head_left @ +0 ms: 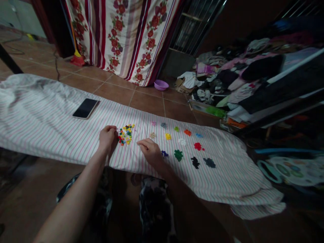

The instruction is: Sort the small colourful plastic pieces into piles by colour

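Observation:
My left hand (108, 136) rests at the left edge of a mixed pile of small coloured pieces (126, 135), its fingers curled together. Right of that pile, my right hand (150, 151) hovers low over the cloth with thumb and fingertips pinched; whatever they hold is too small to make out. Beyond it lie small heaps sorted by colour, among them yellow pieces (168, 136), white pieces (182, 141), red pieces (197, 146), green pieces (178, 155), black pieces (195, 162) and orange pieces (187, 132). Dark blue pieces (164, 154) sit beside my right hand, partly covered by it.
A striped cloth (58, 131) covers the long narrow surface. On its left part lies a phone (86, 108). Past the far edge are a purple basin (161, 85), a floral curtain (118, 37) and a heap of clothes (227, 74). A broom (77, 58) stands at the back left.

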`<state>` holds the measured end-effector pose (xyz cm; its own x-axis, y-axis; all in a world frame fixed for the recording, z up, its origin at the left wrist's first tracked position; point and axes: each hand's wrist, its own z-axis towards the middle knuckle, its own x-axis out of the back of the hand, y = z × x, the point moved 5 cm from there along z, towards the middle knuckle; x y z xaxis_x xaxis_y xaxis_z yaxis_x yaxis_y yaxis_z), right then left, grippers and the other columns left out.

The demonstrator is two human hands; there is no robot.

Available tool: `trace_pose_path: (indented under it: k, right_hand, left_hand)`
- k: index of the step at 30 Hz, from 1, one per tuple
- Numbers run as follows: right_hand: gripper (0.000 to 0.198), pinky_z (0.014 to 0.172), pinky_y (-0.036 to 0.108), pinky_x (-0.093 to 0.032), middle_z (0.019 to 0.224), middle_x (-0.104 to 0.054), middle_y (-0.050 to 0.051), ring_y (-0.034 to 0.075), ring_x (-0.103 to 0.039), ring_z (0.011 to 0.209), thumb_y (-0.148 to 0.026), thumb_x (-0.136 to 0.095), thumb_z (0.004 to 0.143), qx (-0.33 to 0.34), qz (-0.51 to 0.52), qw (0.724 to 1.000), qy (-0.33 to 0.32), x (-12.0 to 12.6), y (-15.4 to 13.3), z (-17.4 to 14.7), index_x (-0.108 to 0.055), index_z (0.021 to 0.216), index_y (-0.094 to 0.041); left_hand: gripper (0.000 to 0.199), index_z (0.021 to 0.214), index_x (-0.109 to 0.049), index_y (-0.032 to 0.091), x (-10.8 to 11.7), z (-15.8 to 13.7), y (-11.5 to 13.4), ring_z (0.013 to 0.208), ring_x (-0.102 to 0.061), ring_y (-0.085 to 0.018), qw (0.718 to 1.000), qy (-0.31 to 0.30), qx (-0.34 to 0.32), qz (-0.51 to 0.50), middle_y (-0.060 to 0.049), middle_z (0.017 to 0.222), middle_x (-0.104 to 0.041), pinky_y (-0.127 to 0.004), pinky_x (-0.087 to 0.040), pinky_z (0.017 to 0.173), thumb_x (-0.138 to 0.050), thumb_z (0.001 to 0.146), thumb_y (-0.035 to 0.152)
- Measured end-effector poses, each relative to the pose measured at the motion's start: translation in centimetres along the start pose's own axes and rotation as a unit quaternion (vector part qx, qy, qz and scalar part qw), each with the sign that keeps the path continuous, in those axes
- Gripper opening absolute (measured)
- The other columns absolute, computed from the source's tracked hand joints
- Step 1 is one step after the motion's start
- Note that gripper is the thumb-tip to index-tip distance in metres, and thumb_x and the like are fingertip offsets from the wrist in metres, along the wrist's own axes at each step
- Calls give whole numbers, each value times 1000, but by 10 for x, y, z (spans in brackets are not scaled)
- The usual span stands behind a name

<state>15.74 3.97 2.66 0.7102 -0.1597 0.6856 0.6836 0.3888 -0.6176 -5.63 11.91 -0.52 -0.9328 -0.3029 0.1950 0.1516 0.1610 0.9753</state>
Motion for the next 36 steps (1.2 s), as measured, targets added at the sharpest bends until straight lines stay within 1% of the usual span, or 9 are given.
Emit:
trace_pose_path:
  k: [4, 8, 12, 18, 22, 25, 29, 32, 36]
  right_hand:
    - [24, 82, 29, -52, 92, -71, 5, 17, -66, 88, -13, -51, 88, -6, -2, 1000, -3, -34, -19, -1, -72, 94, -21]
    - [20, 81, 30, -51, 86, -68, 6, 18, -64, 83, -14, -49, 88, -55, -30, 996, 71, -46, -23, -1, -67, 94, -19]
    - [16, 78, 30, -50, 85, -65, 5, 18, -63, 81, -16, -51, 87, -106, -52, 986, 118, -47, -19, -2, -63, 96, -18]
    - [10, 73, 27, -46, 91, -67, 3, 16, -63, 78, -30, -62, 90, -139, -110, 981, 78, -52, -21, 1, -62, 95, -21]
    - [15, 74, 27, -43, 94, -68, 3, 18, -64, 86, -35, -65, 91, -176, -165, 969, 46, -54, -25, 5, -62, 95, -21]
    - [15, 77, 27, -43, 97, -68, 4, 18, -64, 91, -35, -62, 93, -192, -180, 964, 29, -53, -28, 7, -63, 99, -22]
    - [14, 82, 27, -43, 100, -68, 4, 18, -63, 94, -33, -59, 95, -196, -178, 964, 11, -52, -31, 6, -63, 102, -21]
    - [15, 83, 27, -42, 101, -67, 4, 18, -62, 96, -33, -58, 95, -199, -178, 964, 3, -52, -32, 5, -64, 102, -21]
    - [15, 82, 27, -42, 102, -67, 5, 18, -61, 97, -29, -53, 96, -204, -174, 963, -2, -49, -33, 4, -65, 103, -21]
  left_hand:
    - [30, 89, -64, 15, 0, 0, 3, 60, -59, -13, 999, -23, 27, -27, -3, 69, -63, -25, -48, 57, -47, 67, 25]
    - [27, 90, -65, 16, 13, -1, 9, 72, -62, -15, 1000, -23, 17, -2, -5, 78, -67, -28, -49, 67, -48, 70, 25]
    - [26, 93, -67, 18, 33, -5, 18, 84, -63, -20, 991, -7, -36, 127, -5, 84, -69, -33, -48, 80, -50, 76, 26]
    - [29, 95, -67, 17, 35, -14, 19, 96, -62, -24, 938, 2, -164, 305, -10, 96, -69, -37, -48, 88, -42, 84, 24]
    - [26, 88, -66, 16, 24, -28, 14, 111, -57, -27, 887, 15, -307, 345, -13, 102, -66, -44, -43, 104, -41, 83, 19]
    - [25, 92, -65, 16, 23, -37, 10, 118, -53, -29, 860, 53, -361, 356, -14, 105, -64, -50, -37, 112, -41, 85, 19]
    - [24, 95, -64, 16, 21, -45, 7, 114, -54, -29, 832, 46, -398, 383, -14, 104, -64, -51, -37, 110, -42, 86, 19]
    - [22, 95, -64, 16, 24, -46, 8, 117, -53, -32, 828, 76, -387, 399, -16, 107, -64, -51, -40, 105, -45, 83, 19]
    - [21, 93, -63, 16, 22, -47, 7, 106, -58, -30, 822, 73, -373, 423, -15, 104, -65, -46, -43, 97, -45, 82, 17]
